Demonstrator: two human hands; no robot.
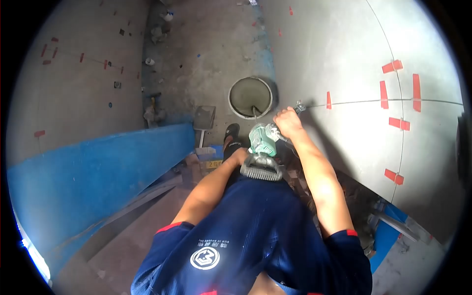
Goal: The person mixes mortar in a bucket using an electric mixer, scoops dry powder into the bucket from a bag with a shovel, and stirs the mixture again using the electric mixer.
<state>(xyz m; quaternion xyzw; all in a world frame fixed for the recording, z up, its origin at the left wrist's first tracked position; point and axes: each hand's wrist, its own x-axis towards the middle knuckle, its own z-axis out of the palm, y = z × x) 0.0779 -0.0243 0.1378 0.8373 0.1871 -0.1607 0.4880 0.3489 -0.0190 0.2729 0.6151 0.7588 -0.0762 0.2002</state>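
A green handheld mixing drill (262,140) with a black ribbed rear grip is held in front of my body. Its shaft runs down into a round bucket (250,117) of grey wet mix. My right hand (289,123) is closed round the drill's side handle, whose dusty end sticks out beyond the fist. On the other side, my left hand (240,156) is closed against the drill near the rear grip, its fingers partly hidden.
Grey tiled wall (344,59) with red tape strips rises close on the right. A blue-covered ledge (108,162) lies left. A dustpan-like scoop (204,118) rests on the floor near my foot (232,132). Debris (158,34) lines the far left wall base.
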